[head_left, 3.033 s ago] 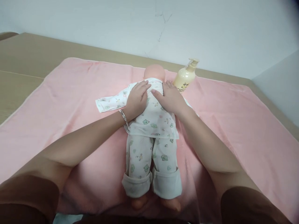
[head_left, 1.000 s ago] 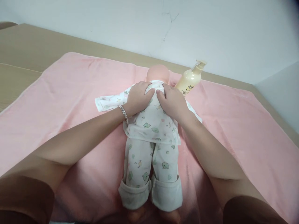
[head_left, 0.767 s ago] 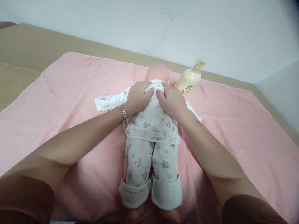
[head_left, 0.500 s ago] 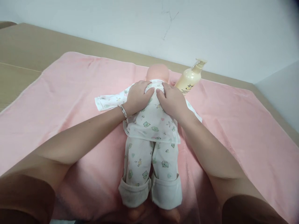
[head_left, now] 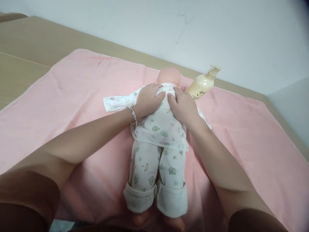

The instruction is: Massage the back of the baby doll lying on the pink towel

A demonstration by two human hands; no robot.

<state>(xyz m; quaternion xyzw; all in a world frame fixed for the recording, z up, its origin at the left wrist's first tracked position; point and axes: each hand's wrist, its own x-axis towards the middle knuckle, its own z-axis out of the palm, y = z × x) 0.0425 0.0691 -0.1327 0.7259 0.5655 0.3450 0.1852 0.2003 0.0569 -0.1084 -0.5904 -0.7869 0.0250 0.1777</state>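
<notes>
A baby doll in white printed top and trousers with rolled cuffs lies with its head away from me. Its face does not show. My left hand, a silver bracelet at the wrist, rests on the left side of its upper body, fingers over the shoulder. On the other shoulder lies my right hand, its thumb near my left thumb. Both hands are spread over the cloth, and the outer fingertips are partly hidden. One sleeve stretches out to the left; the other shows beyond my right wrist.
Under the doll, a pink blanket covers much of the wooden table. A yellow pump bottle lies tilted right of the doll's head. Behind the table stands a pale wall with thin cracks.
The whole scene has shifted slightly to the right in view. Both hands keep their places on the doll's shoulders.
</notes>
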